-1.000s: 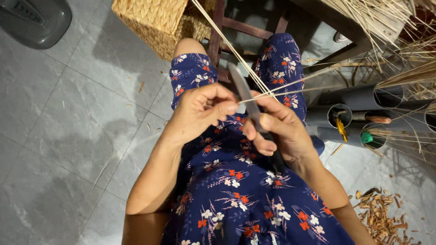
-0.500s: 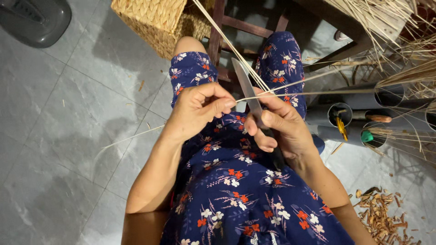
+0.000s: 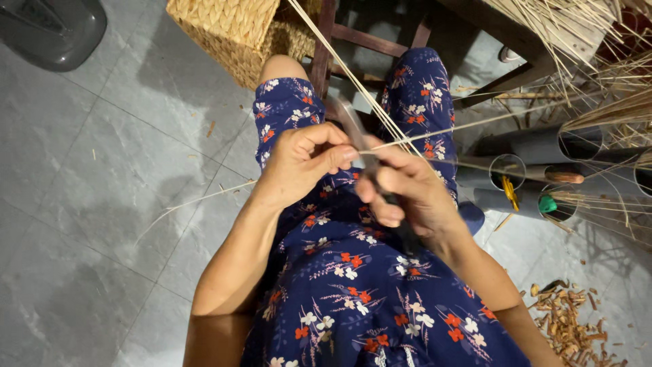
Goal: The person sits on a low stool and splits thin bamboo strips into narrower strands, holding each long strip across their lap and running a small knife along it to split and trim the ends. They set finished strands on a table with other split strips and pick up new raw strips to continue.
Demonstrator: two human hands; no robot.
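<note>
A lap in a blue flowered dress [image 3: 353, 299] fills the near middle of the view. Just beyond it, over the knees, the left hand [image 3: 305, 163] is curled, its thumb and fingertips pinched on a thin pale strip [image 3: 353, 76]. The right hand [image 3: 407, 194] is closed around the dark handle of a knife [image 3: 354, 129], whose blade points away and is blurred; it meets the strip between the two hands. The strip runs far and leftward from the hands, and a loose end trails out to the left over the grey tiled floor [image 3: 88, 204].

At the near right, a heap of brown shavings [image 3: 567, 323] lies on the floor. To the right of the hands, grey tubes [image 3: 536, 170] lie on their sides with open mouths; a yellow piece sits in one and a green object in another, and pale strands are seen in others. Further off, a woven basket [image 3: 224, 30] stands at the far left of a dark wooden stool [image 3: 370, 37]; its contents cannot be seen. A bundle of pale straw [image 3: 564, 27] is spread at the far right.
</note>
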